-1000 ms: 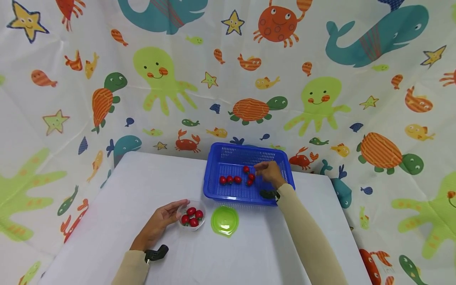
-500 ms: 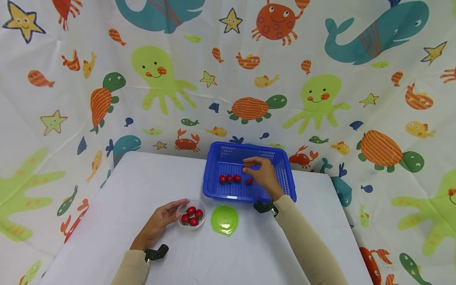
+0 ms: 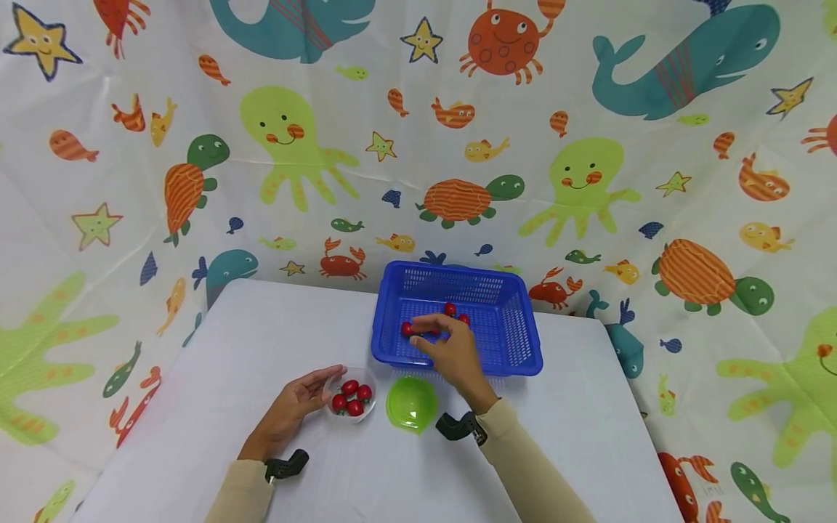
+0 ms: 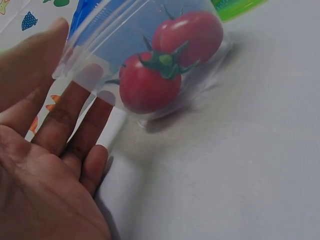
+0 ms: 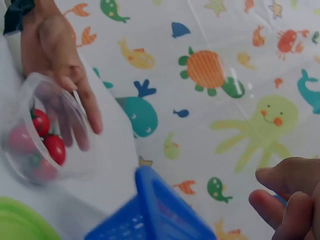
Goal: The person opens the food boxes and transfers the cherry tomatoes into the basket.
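The right hand point(image 3: 453, 356) is released over the near side of the basket, its thumb and fingers softly bent with a gap between the tips, while the left hand point(image 3: 294, 407) grasps the tub point(image 4: 112, 45), thumb at the rim and fingers round the wall. That tub is round, of thin, clear, slightly cloudy plastic, and fingertips show blurred through it. In it lie four tomatoes point(image 4: 147, 86), plump, smooth and glossy red, some with spiky green stems attached. Just to the right of the tub sits the lid point(image 3: 412, 404), a shiny, see-through lime-green disc with a small pointed tab. Behind the lid stands the basket point(image 3: 506, 359), rectangular, rigid blue plastic with latticed walls and a broad smooth rim; more tomatoes point(image 3: 407, 329) rest on its floor, some partly hidden by the right hand. Matte beige sleeves point(image 3: 532, 465) cover the forearms. Everything rests on a smooth white table point(image 3: 281, 327), and beyond it hangs a lightly creased backdrop point(image 3: 392, 80) printed with turtles, octopuses, whales and crabs.
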`<state>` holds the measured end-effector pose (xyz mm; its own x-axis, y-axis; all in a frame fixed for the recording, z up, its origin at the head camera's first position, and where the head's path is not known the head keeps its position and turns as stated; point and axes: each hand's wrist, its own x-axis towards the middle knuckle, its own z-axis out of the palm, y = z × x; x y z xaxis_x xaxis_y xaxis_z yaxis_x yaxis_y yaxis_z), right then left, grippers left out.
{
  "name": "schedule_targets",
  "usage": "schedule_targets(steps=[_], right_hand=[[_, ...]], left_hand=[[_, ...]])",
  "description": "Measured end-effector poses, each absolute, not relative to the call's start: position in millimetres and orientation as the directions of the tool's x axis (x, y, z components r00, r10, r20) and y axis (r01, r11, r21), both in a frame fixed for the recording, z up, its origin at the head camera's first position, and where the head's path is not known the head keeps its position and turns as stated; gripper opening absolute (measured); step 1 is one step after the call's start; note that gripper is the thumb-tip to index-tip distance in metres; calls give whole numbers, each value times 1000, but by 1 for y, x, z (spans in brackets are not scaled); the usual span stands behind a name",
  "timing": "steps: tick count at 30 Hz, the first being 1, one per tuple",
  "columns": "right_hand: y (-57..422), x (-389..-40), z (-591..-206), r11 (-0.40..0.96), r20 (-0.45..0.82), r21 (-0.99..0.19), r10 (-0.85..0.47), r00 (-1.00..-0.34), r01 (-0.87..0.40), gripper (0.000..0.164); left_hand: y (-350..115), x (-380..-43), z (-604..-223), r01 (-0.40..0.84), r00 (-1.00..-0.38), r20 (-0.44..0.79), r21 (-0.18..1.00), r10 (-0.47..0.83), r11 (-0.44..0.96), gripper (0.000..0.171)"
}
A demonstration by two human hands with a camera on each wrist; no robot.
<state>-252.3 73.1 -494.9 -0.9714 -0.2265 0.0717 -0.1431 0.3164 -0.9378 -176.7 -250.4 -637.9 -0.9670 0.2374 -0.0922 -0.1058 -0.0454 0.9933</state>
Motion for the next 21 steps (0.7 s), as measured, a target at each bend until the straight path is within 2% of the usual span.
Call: schedule_targets(steps=[8, 21], right_hand=[[52, -224, -514, 268, 98, -950, -232, -968, -161, 30], [28, -194, -534, 186, 35, -978, -293, -955, -93, 28]], left_hand=[[-250, -177, -636, -120, -967, -108, 992, 231, -39, 55], [-247, -175, -633, -124, -969, -120, 992, 216, -5, 53]])
